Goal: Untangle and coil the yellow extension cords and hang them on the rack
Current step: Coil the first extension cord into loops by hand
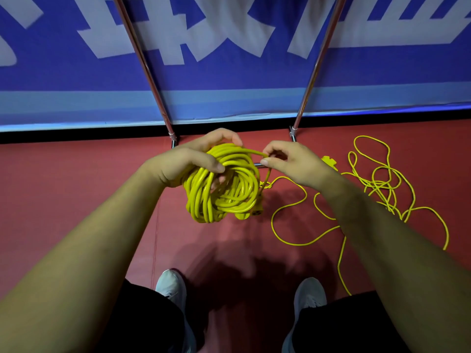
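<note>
The left hand (188,161) is clamped on a coiled yellow cord (229,192) — thumb laid across the upper loops, fingers curled through the middle of the bundle and out around its far side. The coil hangs in the air in front of the person, above the red floor (76,200), with a yellow plug (254,212) hanging at its lower right edge.

The right hand (293,161) is closed in a pinch, thumb and forefinger gripping a single strand that leaves the top of the coil and drops below the hand towards the floor.

To the right, a loose yellow cord (377,187) lies in tangled loops on the floor, a yellow socket block (328,161) showing just beyond the right wrist.

The rack (153,80) — two slanting metal poles — stands just behind the coil, against a blue banner (229,80).
</note>
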A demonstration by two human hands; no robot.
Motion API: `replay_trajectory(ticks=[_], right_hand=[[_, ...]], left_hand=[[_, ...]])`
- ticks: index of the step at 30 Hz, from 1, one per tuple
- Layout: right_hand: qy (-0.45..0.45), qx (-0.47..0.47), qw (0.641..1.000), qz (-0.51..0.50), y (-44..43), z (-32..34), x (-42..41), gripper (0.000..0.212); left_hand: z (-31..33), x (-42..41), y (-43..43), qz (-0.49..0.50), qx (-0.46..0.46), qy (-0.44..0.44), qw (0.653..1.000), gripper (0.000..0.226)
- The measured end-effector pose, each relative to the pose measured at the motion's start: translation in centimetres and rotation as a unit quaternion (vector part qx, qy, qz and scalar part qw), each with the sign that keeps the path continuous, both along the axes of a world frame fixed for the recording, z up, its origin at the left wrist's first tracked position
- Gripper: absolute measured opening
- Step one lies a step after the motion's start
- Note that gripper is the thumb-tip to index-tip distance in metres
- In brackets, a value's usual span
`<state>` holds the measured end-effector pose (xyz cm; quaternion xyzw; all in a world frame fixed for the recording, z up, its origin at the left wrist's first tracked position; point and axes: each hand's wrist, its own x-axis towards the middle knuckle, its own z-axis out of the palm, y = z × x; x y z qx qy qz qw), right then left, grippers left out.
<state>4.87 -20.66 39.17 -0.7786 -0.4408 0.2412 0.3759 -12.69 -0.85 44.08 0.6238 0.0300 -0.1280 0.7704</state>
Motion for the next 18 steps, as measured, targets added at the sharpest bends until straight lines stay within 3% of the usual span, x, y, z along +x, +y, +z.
replay_trajectory(ticks=[6, 10, 14, 18], right_hand=[[0.025, -0.027, 0.999, 0.030, -0.4, -1.0, -0.2, 0.010], [0.053, -0.103, 0.993, 0.028, -1.9, -2.9, 0.5, 0.014], [0.098, -0.079, 0.991, -0.033, -2.1, -3.6, 1.0, 0.011], [0.146, -0.077, 0.986, -0.029, -1.8, -3.4, 0.5, 0.008]], left_hand=[[0.4, 0.2, 0.2, 0.037, -0.110, -0.054, 0.992, 0.072], [0.4, 0.6, 1.2, 0.105, -0.186, -0.097, 0.972, 0.056], [0.1, 1.1, 1.8, 0.194, -0.199, -0.121, 0.953, 0.051], [-0.1, 1.4, 1.3, 0.271, -0.216, -0.116, 0.931, 0.035]])
